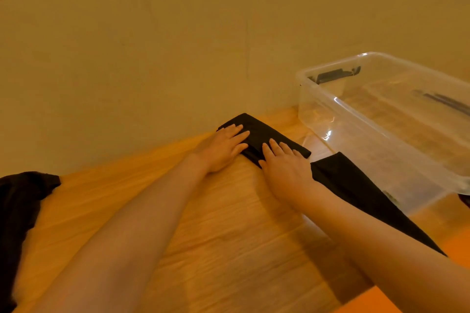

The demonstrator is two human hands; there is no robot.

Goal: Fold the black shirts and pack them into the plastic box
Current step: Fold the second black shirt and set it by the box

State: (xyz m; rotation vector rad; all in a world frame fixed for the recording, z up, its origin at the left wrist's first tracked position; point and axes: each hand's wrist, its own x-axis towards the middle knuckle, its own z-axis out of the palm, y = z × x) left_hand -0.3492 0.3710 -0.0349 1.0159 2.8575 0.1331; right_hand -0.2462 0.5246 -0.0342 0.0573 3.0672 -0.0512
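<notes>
**Both palms flat on a folded shirt**

A person presses a small folded black shirt onto the wooden table, just past the middle toward 12 o'clock. The left hand lies flat on its 9 o'clock end, fingers straight and slightly spread; the right hand rests on the 3 o'clock end the same way (neither hand grips cloth). The clear plastic box stands open at 2 o'clock, near the shirt. A long black cloth stretches along the box's near side. Another crumpled black shirt lies at 9 o'clock.
</notes>
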